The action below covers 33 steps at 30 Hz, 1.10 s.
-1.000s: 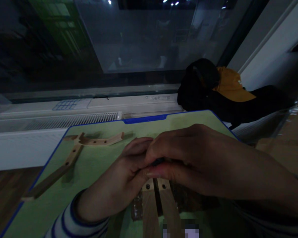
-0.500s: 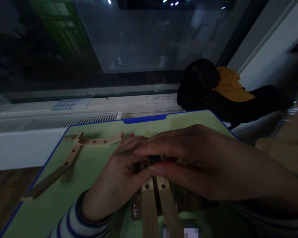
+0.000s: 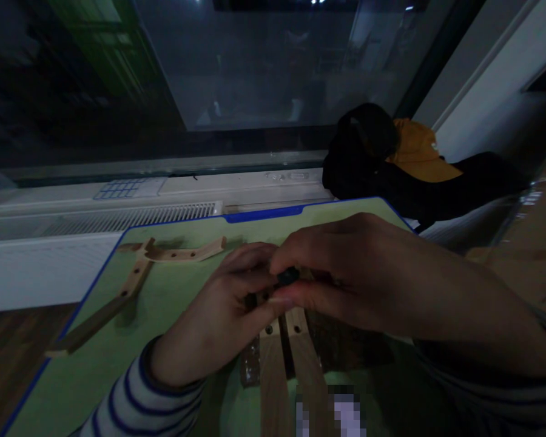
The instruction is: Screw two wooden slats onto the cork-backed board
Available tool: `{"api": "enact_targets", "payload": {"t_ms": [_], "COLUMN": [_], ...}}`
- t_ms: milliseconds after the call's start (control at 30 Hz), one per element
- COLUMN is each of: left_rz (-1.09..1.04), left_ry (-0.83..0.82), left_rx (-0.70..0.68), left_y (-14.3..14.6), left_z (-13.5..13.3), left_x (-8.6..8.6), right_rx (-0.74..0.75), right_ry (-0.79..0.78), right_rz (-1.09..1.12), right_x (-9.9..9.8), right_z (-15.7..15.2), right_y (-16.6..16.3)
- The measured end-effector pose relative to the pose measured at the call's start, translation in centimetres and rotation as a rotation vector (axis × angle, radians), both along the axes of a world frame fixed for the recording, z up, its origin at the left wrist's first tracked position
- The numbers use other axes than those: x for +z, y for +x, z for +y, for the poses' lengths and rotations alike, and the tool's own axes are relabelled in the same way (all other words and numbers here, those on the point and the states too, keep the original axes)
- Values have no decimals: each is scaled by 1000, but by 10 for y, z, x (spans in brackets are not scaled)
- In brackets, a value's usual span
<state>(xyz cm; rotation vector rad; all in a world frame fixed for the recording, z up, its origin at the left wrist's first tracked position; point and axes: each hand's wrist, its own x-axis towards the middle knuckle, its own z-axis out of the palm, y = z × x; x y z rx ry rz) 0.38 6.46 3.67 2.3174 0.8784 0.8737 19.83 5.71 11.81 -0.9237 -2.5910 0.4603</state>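
Between the thumb and fingers of my right hand (image 3: 368, 273) is a small black part (image 3: 288, 276), its exact kind unclear. My left hand (image 3: 216, 318) is closed around the far end of two wooden strips, its thumb lying across them. The left wooden strip (image 3: 273, 382) and the right wooden strip (image 3: 310, 382) run side by side towards me, each with a dark screw or hole near my fingers. Under them lies a shiny brown packet (image 3: 250, 367), partly covered. My hands hide the strips' far ends.
A bent, branching wooden piece (image 3: 136, 278) with several holes lies at the left of the green, blue-edged table (image 3: 182, 291). Behind the table are a radiator (image 3: 131, 217) and a window sill (image 3: 195, 188). An orange cap (image 3: 421, 152) rests on black fabric (image 3: 373, 182) at the right.
My right hand has lifted slightly, and the black part shows more clearly between its fingertips. My left hand stays at the strips. The whole view has shifted a little.
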Motion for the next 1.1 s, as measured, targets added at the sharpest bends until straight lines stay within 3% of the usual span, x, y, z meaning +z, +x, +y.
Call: {"api": "enact_targets", "payload": {"t_ms": [167, 533, 733, 1100], "left_rz": [-29, -58, -58, -4], "left_ry": [86, 180, 260, 38], "left_rx": [162, 133, 171, -88], "left_y": [6, 11, 15, 4], "left_z": [-2, -3, -5, 0], "left_x": [2, 3, 2, 3], "right_rx": [-37, 91, 61, -40], "right_ry": [99, -48, -19, 114], "right_rz": [7, 109, 67, -2], "right_x": [-1, 9, 7, 9], "right_z": [2, 0, -1, -5], "right_y": [0, 10, 10, 5]}}
